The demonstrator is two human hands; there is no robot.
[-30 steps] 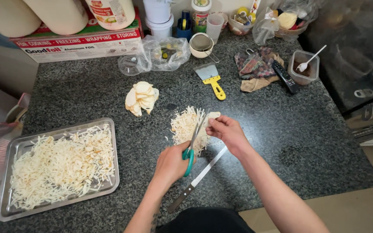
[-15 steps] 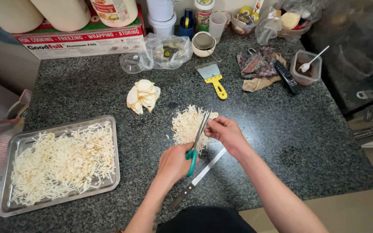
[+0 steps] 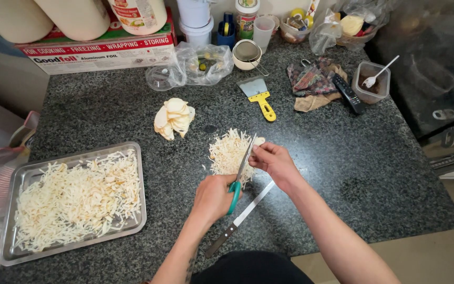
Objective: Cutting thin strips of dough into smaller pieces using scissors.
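Observation:
My left hand (image 3: 212, 199) grips teal-handled scissors (image 3: 241, 167), blades pointing up and away over a small heap of pale shredded strips (image 3: 226, 153) on the dark granite counter. My right hand (image 3: 275, 161) pinches a small pale piece against the scissor blades, just right of the heap. A long knife (image 3: 244, 211) lies flat on the counter below both hands, handle toward me.
A metal tray (image 3: 142, 185) at left holds many pale shreds. A stack of uncut pale slices (image 3: 173, 119) sits behind the heap. Farther back are a yellow-handled scraper (image 3: 261, 98), a foil box (image 3: 101, 50), cups, bags, a cloth, a remote (image 3: 348, 92) and a tub with a spoon (image 3: 371, 82).
Hands and scissors stay in nearly the same spot over the heap; only the view shifts slightly.

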